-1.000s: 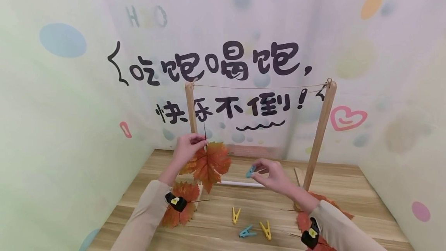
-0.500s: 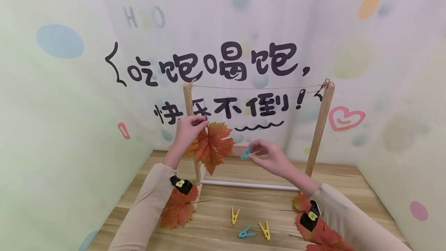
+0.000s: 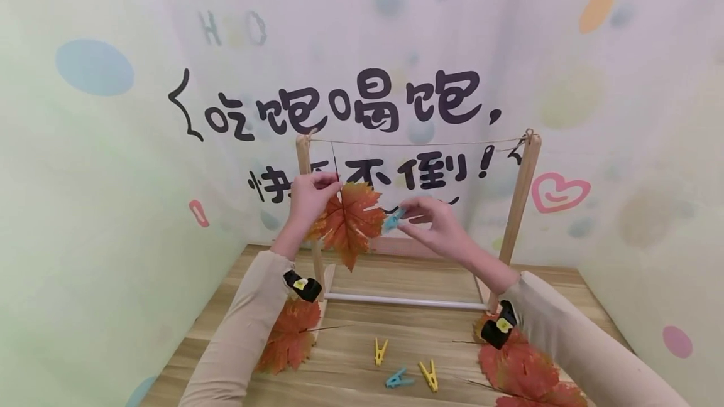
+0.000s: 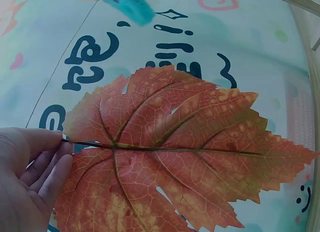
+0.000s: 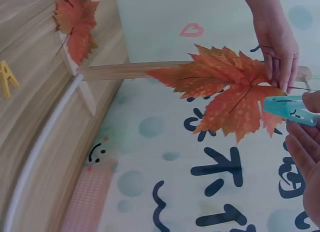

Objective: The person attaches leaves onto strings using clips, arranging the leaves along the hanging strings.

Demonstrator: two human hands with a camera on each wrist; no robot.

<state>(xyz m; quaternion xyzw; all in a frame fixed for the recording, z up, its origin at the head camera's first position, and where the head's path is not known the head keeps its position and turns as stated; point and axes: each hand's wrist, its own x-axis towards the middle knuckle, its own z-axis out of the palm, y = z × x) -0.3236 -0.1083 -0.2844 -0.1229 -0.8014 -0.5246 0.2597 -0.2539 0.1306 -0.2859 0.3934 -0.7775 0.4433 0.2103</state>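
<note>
My left hand (image 3: 312, 198) pinches the dark stem of an orange-red artificial maple leaf (image 3: 352, 222), whose blade hangs down in front of the frame's left post. The stem's tip reaches up close to the string (image 3: 418, 144); whether it touches cannot be told. In the left wrist view the leaf (image 4: 165, 147) spreads out from the fingertips. Between thumb and fingers, my right hand (image 3: 438, 228) holds a light blue clothespin (image 3: 393, 221) just right of the leaf. That clothespin (image 5: 287, 110) appears close to the left hand in the right wrist view.
Wooden posts (image 3: 520, 200) with a white crossbar (image 3: 407, 301) carry the string. On the wooden table (image 3: 351, 388) lie two yellow clothespins (image 3: 428, 375) and a blue clothespin (image 3: 399, 379). More leaves rest at left (image 3: 291, 335) and right (image 3: 517, 363). A printed curtain (image 3: 362, 30) stands behind.
The left hand has lifted the leaf, bringing its stem up toward the string. My right hand has risen and moved left with the blue clothespin, nearer the leaf.
</note>
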